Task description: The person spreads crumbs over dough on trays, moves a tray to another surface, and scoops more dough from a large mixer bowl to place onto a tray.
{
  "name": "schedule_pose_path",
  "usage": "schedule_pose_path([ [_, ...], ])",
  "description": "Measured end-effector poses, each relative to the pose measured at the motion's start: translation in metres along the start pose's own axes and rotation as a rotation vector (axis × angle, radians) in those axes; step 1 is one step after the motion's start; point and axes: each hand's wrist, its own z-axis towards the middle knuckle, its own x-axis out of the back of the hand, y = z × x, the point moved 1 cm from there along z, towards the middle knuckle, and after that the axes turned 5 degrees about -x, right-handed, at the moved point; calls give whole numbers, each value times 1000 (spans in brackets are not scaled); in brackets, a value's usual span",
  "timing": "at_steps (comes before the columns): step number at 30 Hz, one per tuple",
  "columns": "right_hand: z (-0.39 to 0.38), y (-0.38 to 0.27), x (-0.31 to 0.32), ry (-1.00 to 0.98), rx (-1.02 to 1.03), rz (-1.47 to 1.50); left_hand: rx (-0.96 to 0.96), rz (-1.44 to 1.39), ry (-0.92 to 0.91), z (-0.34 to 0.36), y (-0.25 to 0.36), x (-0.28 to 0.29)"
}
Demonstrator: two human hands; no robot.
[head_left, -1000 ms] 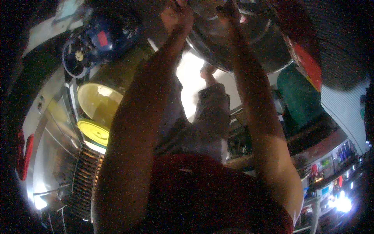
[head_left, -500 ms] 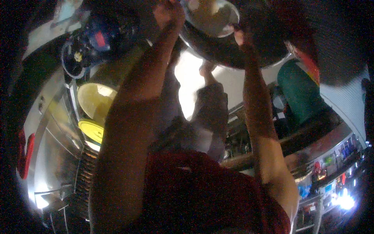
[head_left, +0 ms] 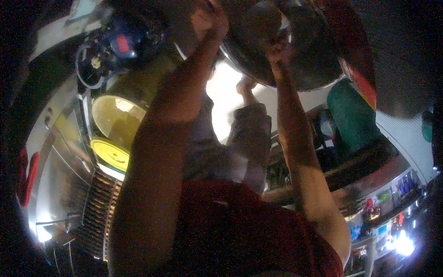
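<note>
At the top of the view my right hand is closed on the rim of a round metal bowl, which looks dark and tilted. The bowl is over a large, wide metal basin with a bright rim. To the left, my left hand is raised with its fingers curled. Whatever it grips is lost in shadow and blur at the upper edge. Both my arms stretch far forward. Below the basin's rim show a bare foot and a grey trouser leg.
On the left are a yellow basin, a yellow lid, a slatted rack and a dark machine with a wheel. To the right stand a green rounded container and shelves with small items.
The bowl has tipped and its pale inside has gone dark. My right hand has shifted slightly left and down with it; my left hand has moved slightly right.
</note>
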Motion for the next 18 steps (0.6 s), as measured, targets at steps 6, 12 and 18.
schedule_pose_path([
  [6,51,-47,-21,-37,-61,-149,-60,47,122,2,3,1],
  [12,100,-45,-36,-76,-29,-90,-182,46,75,1,-2,5],
  [18,124,-15,-63,-98,-11,89,-89,56,50,4,-13,-6],
])
